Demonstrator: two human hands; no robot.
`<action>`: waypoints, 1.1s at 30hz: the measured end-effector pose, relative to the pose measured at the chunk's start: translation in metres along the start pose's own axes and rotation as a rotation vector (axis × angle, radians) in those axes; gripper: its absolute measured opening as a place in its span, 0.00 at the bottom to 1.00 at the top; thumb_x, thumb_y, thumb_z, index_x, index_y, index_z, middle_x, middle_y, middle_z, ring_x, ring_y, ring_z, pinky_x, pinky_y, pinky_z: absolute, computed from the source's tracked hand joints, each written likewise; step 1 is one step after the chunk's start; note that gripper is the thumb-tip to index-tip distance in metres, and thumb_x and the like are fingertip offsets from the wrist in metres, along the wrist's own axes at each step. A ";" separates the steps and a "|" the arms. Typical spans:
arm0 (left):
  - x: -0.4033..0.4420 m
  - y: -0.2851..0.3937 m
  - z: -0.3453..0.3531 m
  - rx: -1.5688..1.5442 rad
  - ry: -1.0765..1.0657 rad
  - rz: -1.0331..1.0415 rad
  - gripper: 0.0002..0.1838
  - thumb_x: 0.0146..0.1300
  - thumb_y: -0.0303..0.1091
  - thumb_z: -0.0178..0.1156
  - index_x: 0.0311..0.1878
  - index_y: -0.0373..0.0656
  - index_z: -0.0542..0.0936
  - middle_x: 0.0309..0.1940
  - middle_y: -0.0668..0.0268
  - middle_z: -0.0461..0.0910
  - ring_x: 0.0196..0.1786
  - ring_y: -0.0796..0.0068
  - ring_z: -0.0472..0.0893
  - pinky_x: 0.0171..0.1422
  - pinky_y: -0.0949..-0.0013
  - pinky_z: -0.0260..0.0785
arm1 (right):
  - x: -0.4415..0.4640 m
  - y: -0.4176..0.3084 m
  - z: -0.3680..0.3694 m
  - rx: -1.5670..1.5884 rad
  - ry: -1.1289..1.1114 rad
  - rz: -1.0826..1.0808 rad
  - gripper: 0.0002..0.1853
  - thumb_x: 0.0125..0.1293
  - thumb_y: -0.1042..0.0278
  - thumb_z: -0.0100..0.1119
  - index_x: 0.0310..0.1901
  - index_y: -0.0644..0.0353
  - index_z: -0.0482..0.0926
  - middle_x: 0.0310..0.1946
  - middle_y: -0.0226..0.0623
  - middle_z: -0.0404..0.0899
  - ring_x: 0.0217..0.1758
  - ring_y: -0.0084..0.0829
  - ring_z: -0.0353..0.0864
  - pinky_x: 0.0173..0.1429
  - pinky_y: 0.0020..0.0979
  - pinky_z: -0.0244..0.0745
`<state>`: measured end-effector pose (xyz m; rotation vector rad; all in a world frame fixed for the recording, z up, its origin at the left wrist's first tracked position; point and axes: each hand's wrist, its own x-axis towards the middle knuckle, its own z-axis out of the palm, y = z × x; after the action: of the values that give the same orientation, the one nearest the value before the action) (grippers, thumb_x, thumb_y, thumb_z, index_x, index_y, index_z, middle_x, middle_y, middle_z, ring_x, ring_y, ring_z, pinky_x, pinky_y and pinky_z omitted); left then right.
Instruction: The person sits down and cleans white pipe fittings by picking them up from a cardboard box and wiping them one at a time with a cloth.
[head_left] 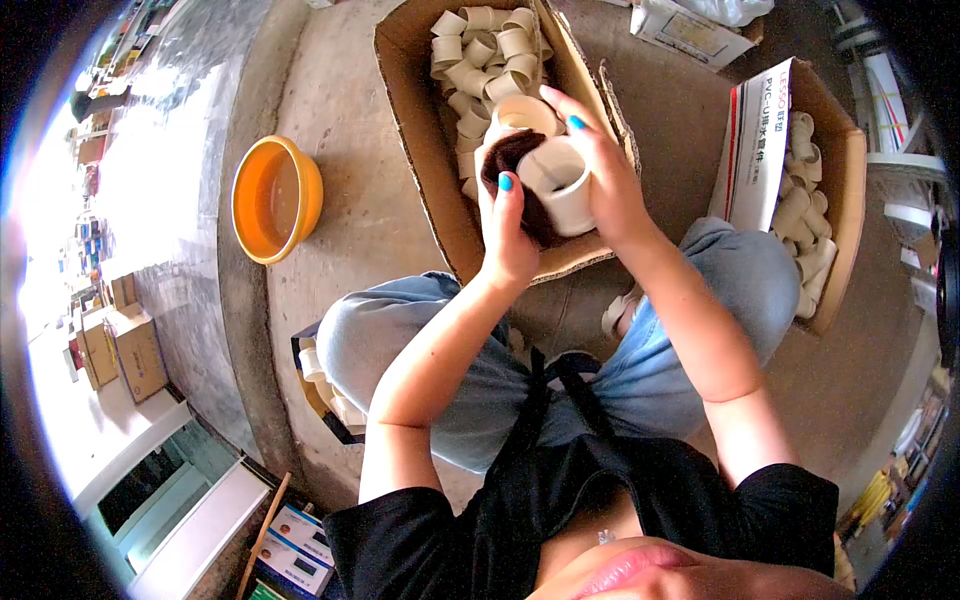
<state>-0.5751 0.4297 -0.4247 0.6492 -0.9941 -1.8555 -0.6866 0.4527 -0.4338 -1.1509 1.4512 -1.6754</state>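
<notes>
Above the carton (432, 190), the left hand (510, 235) is curling round a dark cloth (512, 150), the right hand (615, 195) half-closed, gripping a white pipe fitting (572, 212), mouth facing upward, long axis tilting

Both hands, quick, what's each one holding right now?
Left hand: closed on a dark cloth, against the pale pipe fitting.
Right hand: closed on the pale pipe fitting.
</notes>
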 end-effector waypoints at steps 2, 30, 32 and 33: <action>-0.004 -0.002 0.004 -0.079 0.007 -0.068 0.29 0.62 0.56 0.46 0.59 0.46 0.64 0.56 0.61 0.68 0.58 0.62 0.69 0.64 0.58 0.58 | 0.001 0.002 -0.003 0.017 -0.076 0.018 0.19 0.67 0.68 0.35 0.57 0.66 0.63 0.60 0.47 0.64 0.65 0.41 0.60 0.68 0.30 0.49; 0.002 -0.032 -0.016 0.071 0.221 -0.153 0.19 0.62 0.51 0.48 0.50 0.50 0.70 0.40 0.65 0.75 0.43 0.71 0.74 0.48 0.68 0.66 | -0.010 -0.005 0.017 -0.311 0.111 0.149 0.20 0.64 0.55 0.50 0.51 0.59 0.72 0.39 0.43 0.80 0.41 0.37 0.81 0.44 0.32 0.74; 0.003 -0.030 -0.013 0.039 0.249 -0.180 0.24 0.62 0.57 0.46 0.50 0.48 0.72 0.42 0.64 0.76 0.44 0.68 0.75 0.51 0.66 0.67 | -0.008 -0.002 0.014 -0.186 0.067 0.108 0.17 0.66 0.61 0.47 0.53 0.60 0.71 0.45 0.43 0.78 0.48 0.37 0.78 0.51 0.31 0.71; 0.005 -0.030 -0.014 0.021 0.227 -0.206 0.26 0.62 0.59 0.44 0.50 0.47 0.72 0.44 0.63 0.76 0.46 0.67 0.75 0.52 0.65 0.66 | -0.007 0.000 0.014 -0.112 0.043 0.105 0.17 0.66 0.63 0.45 0.53 0.60 0.71 0.47 0.44 0.77 0.51 0.36 0.77 0.54 0.30 0.69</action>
<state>-0.5803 0.4282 -0.4575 0.9826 -0.8238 -1.8983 -0.6709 0.4530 -0.4354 -1.0841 1.6217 -1.5732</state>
